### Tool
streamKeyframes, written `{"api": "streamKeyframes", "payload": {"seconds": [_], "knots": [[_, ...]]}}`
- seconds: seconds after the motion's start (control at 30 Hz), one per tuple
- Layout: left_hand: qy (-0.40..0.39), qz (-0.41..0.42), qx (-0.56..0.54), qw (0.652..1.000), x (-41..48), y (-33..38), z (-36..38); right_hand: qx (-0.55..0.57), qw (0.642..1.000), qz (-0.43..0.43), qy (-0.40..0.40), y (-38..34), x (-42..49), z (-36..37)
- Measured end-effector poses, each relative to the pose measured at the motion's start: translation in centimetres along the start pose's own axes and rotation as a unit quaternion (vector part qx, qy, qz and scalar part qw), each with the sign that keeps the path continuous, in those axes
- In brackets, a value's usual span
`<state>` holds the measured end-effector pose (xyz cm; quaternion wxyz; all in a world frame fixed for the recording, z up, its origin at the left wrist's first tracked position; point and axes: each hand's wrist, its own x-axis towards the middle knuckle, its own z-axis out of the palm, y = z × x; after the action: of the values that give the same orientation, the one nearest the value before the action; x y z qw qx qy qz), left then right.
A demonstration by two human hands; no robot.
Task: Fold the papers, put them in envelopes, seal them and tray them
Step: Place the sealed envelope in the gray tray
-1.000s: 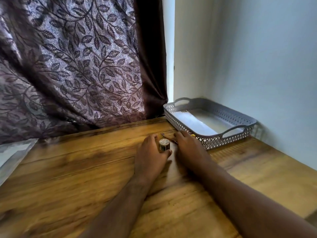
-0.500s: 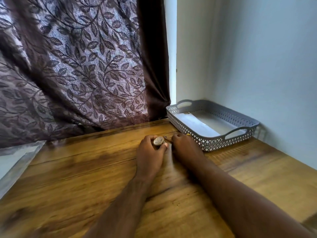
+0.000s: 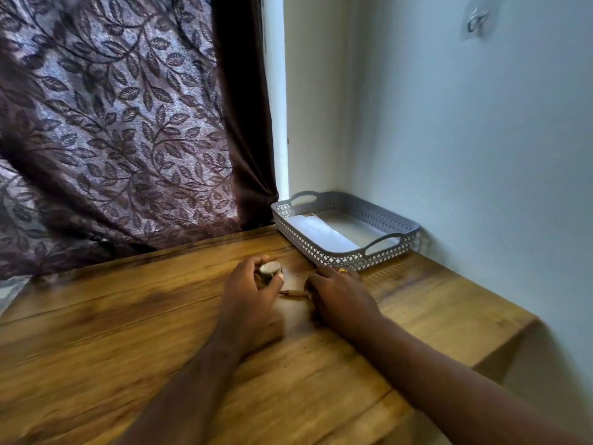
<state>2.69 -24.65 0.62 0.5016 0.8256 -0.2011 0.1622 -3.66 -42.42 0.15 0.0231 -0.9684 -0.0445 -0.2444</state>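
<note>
Right now, from the head view, my left hand [image 3: 248, 292] is curled around a small round pot [image 3: 270, 271], thumb and fingers gripping its sides, its pale top facing up. It may be glue or a small tape roll; blur keeps me from telling. My right hand [image 3: 340, 295] lies palm down just beside it, fingers bent over something thin on the table [image 3: 128, 332]. A slim brown stick [image 3: 293, 293] pokes out from under those fingers toward my left thumb, and I cannot tell whether I am pinching it or only resting on it.

Beyond my right hand, near its fingertips, sits the grey tray [image 3: 324, 255], with a white envelope [image 3: 324, 234] lying flat along its left side. No loose paper or other envelope shows near my hands.

I judge this the sealing step. To do it well, I should hold the pot steady and upright, pinch the stick firmly, and keep both low over the table. A curtain [image 3: 112, 130] hangs beyond my left hand.
</note>
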Motion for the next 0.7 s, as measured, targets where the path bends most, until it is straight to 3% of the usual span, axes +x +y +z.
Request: {"api": "streamKeyframes", "payload": {"seconds": [0.17,0.47,0.7], "knots": [[-0.032,0.038,-0.003,0.999,-0.9,1.4,0.4,-0.011,1.000,0.027,0.008,5.2,-3.5,-1.8],[-0.184,0.136,-0.007,0.973,-3.6,4.3,3.8,-0.020,0.995,0.099,0.012,12.7,-4.6,-3.7],[-0.181,0.133,-0.013,0.974,-3.3,4.0,3.9,-0.046,0.995,0.089,0.025,13.9,-2.6,-2.7]]}}
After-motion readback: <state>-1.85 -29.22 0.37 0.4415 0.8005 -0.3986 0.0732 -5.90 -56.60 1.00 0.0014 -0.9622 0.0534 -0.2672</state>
